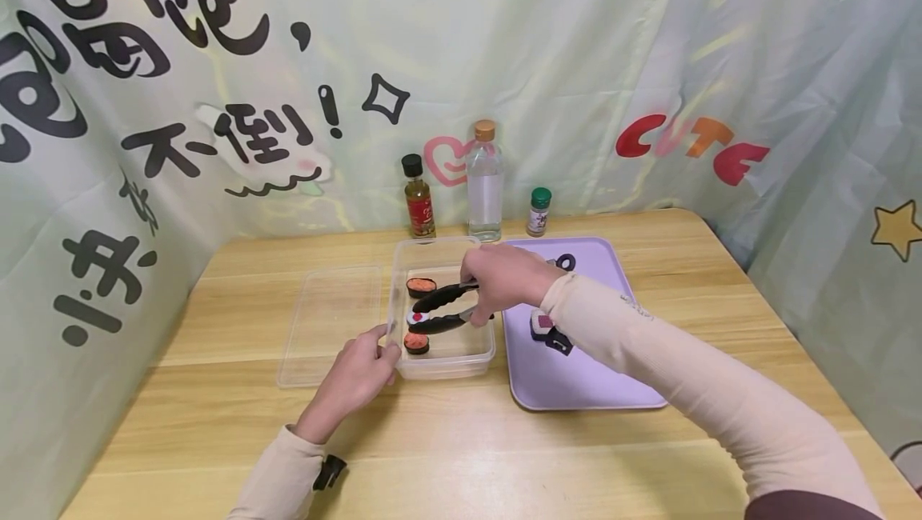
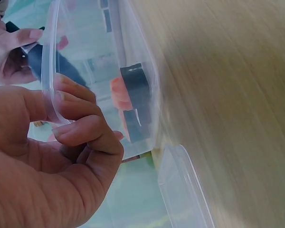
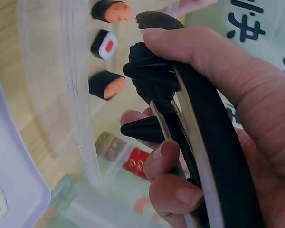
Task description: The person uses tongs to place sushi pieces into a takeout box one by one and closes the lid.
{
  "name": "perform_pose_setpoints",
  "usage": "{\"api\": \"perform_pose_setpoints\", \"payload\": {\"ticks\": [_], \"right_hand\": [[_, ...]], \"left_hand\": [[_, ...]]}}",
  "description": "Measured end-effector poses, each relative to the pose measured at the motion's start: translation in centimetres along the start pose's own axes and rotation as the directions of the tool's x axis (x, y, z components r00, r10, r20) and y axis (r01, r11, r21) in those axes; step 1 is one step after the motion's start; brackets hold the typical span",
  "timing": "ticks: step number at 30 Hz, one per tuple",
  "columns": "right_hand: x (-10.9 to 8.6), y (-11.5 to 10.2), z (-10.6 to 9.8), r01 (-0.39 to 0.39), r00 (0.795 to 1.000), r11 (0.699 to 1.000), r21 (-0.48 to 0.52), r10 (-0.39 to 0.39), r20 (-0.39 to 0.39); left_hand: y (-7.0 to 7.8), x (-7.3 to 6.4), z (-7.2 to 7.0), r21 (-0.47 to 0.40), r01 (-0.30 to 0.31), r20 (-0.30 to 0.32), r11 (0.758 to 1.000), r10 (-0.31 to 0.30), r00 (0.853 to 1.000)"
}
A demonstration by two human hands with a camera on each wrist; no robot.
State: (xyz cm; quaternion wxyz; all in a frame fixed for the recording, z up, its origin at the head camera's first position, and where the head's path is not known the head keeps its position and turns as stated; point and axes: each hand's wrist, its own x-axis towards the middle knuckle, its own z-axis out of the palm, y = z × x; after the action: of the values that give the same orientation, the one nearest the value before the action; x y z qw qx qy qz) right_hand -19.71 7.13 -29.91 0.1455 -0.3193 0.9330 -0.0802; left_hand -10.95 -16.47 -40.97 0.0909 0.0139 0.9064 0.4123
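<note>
Sushi (image 1: 414,317) in box (image 1: 446,368), three in row, middle one between parted tongs (image 1: 441,324); can't tell if touching. Right hand (image 1: 507,276) curled round tongs, left hand (image 1: 358,372) pinching box rim. I'd brace box, work tongs slowly, avoid bumping outer two.

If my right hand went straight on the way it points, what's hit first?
Your right hand holds tongs; these would probably meet the clear container's left wall first, or the red-centred sushi, if low enough; depth is unclear.
</note>
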Motion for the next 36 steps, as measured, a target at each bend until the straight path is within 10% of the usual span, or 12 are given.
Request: {"api": "perform_pose_setpoints", "payload": {"ticks": [36], "right_hand": [[-10.3, 10.8, 1.4, -0.168, 0.971, 0.959, 0.226, 0.2, -0.128]], "left_hand": [[-0.2, -0.1, 0.0, 0.005, -0.019, 0.001, 1.0, 0.019, 1.0]]}}
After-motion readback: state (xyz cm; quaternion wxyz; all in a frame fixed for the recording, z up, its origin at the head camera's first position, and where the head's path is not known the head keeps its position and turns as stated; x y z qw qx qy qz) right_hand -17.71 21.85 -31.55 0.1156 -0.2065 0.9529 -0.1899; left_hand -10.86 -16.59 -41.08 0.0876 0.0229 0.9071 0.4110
